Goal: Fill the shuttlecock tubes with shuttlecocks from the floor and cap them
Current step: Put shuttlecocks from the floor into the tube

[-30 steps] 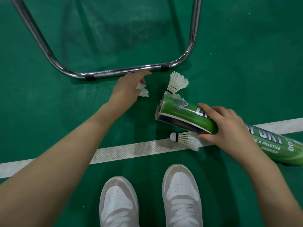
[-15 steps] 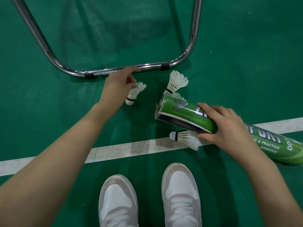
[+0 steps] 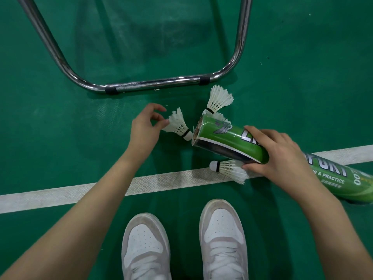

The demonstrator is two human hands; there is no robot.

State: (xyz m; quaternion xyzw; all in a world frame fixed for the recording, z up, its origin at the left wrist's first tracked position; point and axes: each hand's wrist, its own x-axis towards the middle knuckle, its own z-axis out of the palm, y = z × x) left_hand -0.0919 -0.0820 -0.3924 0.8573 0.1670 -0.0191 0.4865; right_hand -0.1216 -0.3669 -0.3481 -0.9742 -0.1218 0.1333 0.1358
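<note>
Your left fingertips (image 3: 165, 122) pinch the feather skirt of a shuttlecock (image 3: 178, 126); the other fingers of your left hand (image 3: 144, 128) curl loosely above. Half a second ago this shuttlecock hung cork-down beside the chrome frame (image 3: 153, 85); now it points cork-first at the open mouth of the green tube (image 3: 228, 141), cork just at the rim. Your left hand has come away from the frame toward the tube. Your right hand (image 3: 282, 156) stays wrapped around the tube, which lies tilted across the white court line (image 3: 101, 188), unchanged. A second shuttlecock (image 3: 219, 100) sits behind the tube mouth, a third (image 3: 228, 168) lies under the tube on the line, neither moved. White shoes (image 3: 222, 239) below.
</note>
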